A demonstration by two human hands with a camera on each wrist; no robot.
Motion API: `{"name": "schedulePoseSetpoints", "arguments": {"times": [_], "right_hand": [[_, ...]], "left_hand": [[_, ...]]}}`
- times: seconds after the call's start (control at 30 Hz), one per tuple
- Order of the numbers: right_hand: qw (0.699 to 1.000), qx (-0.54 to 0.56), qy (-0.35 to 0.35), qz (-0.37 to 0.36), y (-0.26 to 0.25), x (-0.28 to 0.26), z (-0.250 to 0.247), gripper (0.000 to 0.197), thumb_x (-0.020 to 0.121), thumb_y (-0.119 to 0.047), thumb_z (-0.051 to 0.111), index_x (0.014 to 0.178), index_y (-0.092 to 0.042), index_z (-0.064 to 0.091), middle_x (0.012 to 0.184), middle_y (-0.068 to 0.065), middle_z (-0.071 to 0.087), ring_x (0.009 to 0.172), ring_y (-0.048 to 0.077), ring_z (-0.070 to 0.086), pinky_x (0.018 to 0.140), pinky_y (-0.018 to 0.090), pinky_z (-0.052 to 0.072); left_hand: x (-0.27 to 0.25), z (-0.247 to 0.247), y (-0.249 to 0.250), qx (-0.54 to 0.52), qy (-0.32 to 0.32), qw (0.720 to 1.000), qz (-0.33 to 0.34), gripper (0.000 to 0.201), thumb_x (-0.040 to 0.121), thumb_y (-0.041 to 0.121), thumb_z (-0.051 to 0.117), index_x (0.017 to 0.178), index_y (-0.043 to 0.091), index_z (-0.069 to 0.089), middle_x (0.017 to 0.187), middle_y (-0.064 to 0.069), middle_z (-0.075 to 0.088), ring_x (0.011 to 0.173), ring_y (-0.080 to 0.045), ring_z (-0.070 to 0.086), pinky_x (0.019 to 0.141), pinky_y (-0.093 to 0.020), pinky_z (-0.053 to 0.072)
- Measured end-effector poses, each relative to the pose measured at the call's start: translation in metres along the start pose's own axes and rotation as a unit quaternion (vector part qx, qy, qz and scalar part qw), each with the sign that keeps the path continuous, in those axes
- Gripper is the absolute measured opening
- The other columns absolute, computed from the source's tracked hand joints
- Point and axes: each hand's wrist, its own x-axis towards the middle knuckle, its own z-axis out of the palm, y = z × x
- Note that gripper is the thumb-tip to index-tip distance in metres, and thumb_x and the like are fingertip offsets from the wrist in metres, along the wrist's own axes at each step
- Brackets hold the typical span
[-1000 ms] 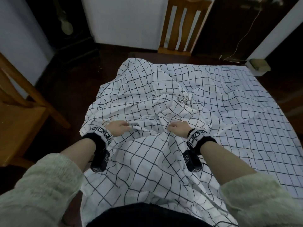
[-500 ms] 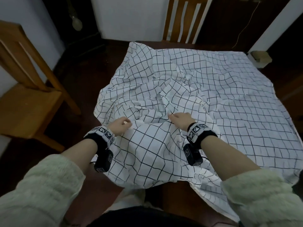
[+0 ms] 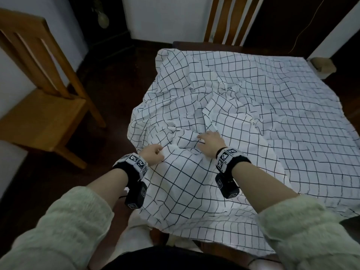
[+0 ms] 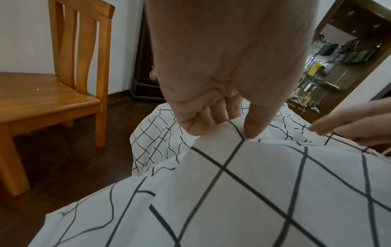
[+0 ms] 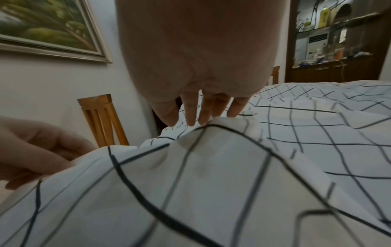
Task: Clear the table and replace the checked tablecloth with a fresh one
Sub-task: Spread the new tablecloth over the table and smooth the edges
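Gathering: checked tablecloth lies bunched mid-table, near edge folded over
Left hand: pinches a fold, thumb against fingers
Right hand: released, straight fingers pressing a ridge
Tip: close right hand on cloth, draw both folds together, lift far corners clear of wooden chair

Tabletop almost wholly hidden under the rumpled tablecloth; only dark far edge shows. Left chair cut by frame edge. Shelf clutter too small to identify. Left hand blurred, cropped in right wrist view.
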Motion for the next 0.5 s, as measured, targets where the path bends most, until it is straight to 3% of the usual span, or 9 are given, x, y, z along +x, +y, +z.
{"name": "schedulePoseSetpoints", "arguments": {"times": [0.13,0.23,0.3,0.33,0.4,0.5], "right_hand": [[0.998,0.040,-0.045,0.010,-0.029,0.024,0.006,0.055,0.097,-0.037,0.038,0.149,-0.023,0.029,0.155,0.005,0.029,0.141,0.029,0.025,0.114,0.047,0.026],[0.996,0.071,-0.038,0.045,-0.047,0.044,0.011,0.057,0.097,-0.038,0.038,0.151,-0.023,0.025,0.158,0.005,0.022,0.142,0.032,0.022,0.114,0.046,0.024],[0.995,0.073,-0.040,0.058,-0.060,0.061,0.015,0.057,0.098,-0.040,0.037,0.151,-0.023,0.024,0.159,0.006,0.019,0.144,0.032,0.020,0.116,0.045,0.022],[0.994,0.072,-0.040,0.066,-0.066,0.070,0.016,0.057,0.098,-0.040,0.036,0.151,-0.022,0.024,0.159,0.007,0.018,0.144,0.032,0.019,0.116,0.044,0.022],[0.988,0.092,-0.045,0.112,-0.078,0.086,0.019,0.059,0.098,-0.041,0.035,0.153,-0.026,0.018,0.161,0.006,0.011,0.146,0.032,0.014,0.117,0.045,0.019],[0.974,0.112,-0.044,0.192,-0.091,0.107,0.029,0.063,0.097,-0.045,0.033,0.153,-0.035,0.007,0.162,0.001,0.000,0.146,0.037,0.006,0.115,0.056,0.022]], "left_hand": [[0.012,-0.008,-0.010,0.017,-0.039,0.998,0.035,0.031,0.092,0.030,0.054,0.116,0.011,0.059,0.110,-0.009,0.062,0.101,-0.025,0.059,0.091,-0.037,0.049],[0.026,-0.022,-0.018,0.008,-0.105,0.993,0.049,0.036,0.095,0.035,0.050,0.125,0.016,0.056,0.116,-0.006,0.061,0.095,-0.020,0.060,0.086,-0.034,0.050],[0.041,-0.037,-0.025,-0.036,-0.138,0.989,0.048,0.037,0.098,0.029,0.048,0.132,0.016,0.050,0.119,-0.006,0.060,0.085,-0.016,0.063,0.074,-0.026,0.053],[0.048,-0.046,-0.029,-0.050,-0.143,0.987,0.053,0.037,0.098,0.027,0.048,0.134,0.015,0.048,0.120,-0.006,0.060,0.083,-0.015,0.063,0.070,-0.023,0.052],[0.069,-0.070,-0.041,-0.057,-0.134,0.988,0.056,0.038,0.098,0.026,0.048,0.135,0.017,0.046,0.119,-0.005,0.059,0.087,-0.017,0.064,0.072,-0.025,0.050],[0.101,-0.107,-0.065,-0.061,-0.118,0.990,0.057,0.037,0.097,0.026,0.049,0.133,0.018,0.047,0.113,-0.005,0.059,0.083,-0.014,0.061,0.072,-0.023,0.049]]}}
